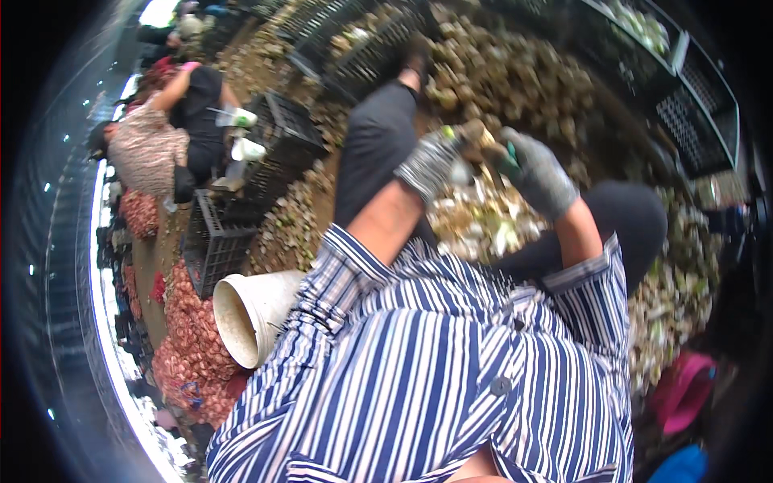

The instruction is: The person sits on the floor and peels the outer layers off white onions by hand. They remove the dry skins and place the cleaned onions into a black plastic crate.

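Observation:
My left hand (436,160), in a grey knit glove, closes around a brownish bulb (474,134) that looks like garlic or onion. Across from it, my gloved right hand (539,171) grips a small green-handled tool (512,158), whose working end is blurred against the bulb. The two hands almost meet above my bent legs. Below them, between my legs, lies a heap of white and pale-green trimmings (483,220). Just past the hands spreads a large pile of untrimmed brown bulbs (513,78).
A white bucket (259,314) lies tipped by my left elbow. Black plastic crates (220,241) stand to the left, others (374,60) ahead and at the far right (694,115). Filled red mesh sacks (196,350) and a bending person (151,142) are left. A pink container (682,392) lies right.

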A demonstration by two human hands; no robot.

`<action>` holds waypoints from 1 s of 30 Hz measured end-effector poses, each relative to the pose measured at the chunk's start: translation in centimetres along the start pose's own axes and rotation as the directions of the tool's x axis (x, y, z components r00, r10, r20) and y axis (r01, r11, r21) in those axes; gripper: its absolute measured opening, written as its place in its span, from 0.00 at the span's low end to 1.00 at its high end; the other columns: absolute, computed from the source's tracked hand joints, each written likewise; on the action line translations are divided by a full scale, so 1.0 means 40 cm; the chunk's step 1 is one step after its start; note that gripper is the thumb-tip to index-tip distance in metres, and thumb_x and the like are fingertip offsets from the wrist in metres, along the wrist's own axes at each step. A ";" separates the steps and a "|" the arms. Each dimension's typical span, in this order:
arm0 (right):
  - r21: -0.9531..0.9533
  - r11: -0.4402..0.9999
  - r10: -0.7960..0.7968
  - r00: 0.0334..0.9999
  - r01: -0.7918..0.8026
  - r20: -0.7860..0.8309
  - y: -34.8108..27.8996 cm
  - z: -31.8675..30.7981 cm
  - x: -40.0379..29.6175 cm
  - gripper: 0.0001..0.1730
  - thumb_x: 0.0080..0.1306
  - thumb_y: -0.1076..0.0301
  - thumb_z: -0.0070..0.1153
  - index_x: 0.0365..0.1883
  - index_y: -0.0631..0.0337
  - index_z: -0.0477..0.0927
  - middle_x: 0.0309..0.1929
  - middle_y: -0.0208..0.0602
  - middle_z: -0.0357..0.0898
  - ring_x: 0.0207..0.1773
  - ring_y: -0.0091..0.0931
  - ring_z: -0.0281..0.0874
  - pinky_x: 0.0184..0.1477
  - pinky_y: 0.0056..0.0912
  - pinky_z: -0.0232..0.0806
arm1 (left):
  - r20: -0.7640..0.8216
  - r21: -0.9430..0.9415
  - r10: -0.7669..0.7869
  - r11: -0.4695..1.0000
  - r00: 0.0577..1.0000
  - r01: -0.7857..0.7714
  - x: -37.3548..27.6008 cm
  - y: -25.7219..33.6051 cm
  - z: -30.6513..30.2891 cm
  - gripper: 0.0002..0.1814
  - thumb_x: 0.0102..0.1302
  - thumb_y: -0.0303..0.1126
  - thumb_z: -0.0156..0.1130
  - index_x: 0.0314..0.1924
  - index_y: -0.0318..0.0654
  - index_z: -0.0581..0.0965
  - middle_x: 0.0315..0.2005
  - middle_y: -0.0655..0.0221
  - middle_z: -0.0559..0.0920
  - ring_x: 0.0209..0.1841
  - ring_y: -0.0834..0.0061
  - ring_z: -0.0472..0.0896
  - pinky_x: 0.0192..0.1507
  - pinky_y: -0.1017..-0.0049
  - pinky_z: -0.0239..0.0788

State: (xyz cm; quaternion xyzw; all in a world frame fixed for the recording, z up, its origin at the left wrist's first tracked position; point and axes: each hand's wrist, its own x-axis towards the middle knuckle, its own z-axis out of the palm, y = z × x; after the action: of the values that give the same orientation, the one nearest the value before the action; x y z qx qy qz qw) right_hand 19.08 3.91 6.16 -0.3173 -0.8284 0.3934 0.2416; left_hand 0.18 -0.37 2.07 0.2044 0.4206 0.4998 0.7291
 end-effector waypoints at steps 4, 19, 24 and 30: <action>0.014 0.990 0.142 0.987 -0.144 0.079 0.069 -0.018 -0.006 0.16 0.67 0.56 0.49 0.38 0.61 0.73 0.30 0.47 0.76 0.33 0.38 0.74 0.37 0.36 0.65 | 0.193 -0.159 -0.003 0.987 0.981 0.035 0.105 -0.069 -0.017 0.23 0.61 0.47 0.62 0.41 0.31 0.77 0.36 0.58 0.82 0.36 0.67 0.81 0.39 0.68 0.74; 0.061 0.987 0.149 0.989 -0.149 0.000 0.094 0.080 0.016 0.18 0.59 0.57 0.60 0.41 0.60 0.80 0.33 0.41 0.79 0.36 0.34 0.77 0.39 0.34 0.69 | 0.028 0.018 0.091 0.996 0.995 -0.092 0.026 -0.029 -0.074 0.21 0.58 0.37 0.67 0.49 0.36 0.76 0.40 0.64 0.81 0.37 0.78 0.81 0.36 0.80 0.77; -0.119 0.993 0.002 0.996 -0.014 -0.094 0.092 0.082 0.020 0.12 0.56 0.68 0.61 0.38 0.60 0.81 0.35 0.38 0.78 0.37 0.33 0.78 0.40 0.32 0.71 | -0.056 0.375 0.032 0.927 0.998 -0.009 0.018 -0.031 -0.094 0.28 0.58 0.42 0.67 0.53 0.32 0.73 0.42 0.64 0.80 0.42 0.78 0.79 0.42 0.79 0.74; 0.241 0.927 0.315 0.946 -0.289 -0.080 0.099 0.097 -0.008 0.12 0.58 0.67 0.60 0.39 0.61 0.82 0.32 0.35 0.81 0.33 0.26 0.78 0.39 0.28 0.70 | 0.098 0.596 0.077 0.794 0.992 -0.120 -0.019 -0.020 -0.082 0.31 0.54 0.37 0.71 0.56 0.37 0.72 0.42 0.69 0.80 0.42 0.82 0.78 0.43 0.82 0.73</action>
State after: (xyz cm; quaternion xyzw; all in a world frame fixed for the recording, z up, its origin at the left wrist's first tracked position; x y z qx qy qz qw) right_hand 18.10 3.69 0.71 -0.4341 -0.7038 0.4984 0.2606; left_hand -2.17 -1.79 -0.05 0.4631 0.5207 0.3708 0.6139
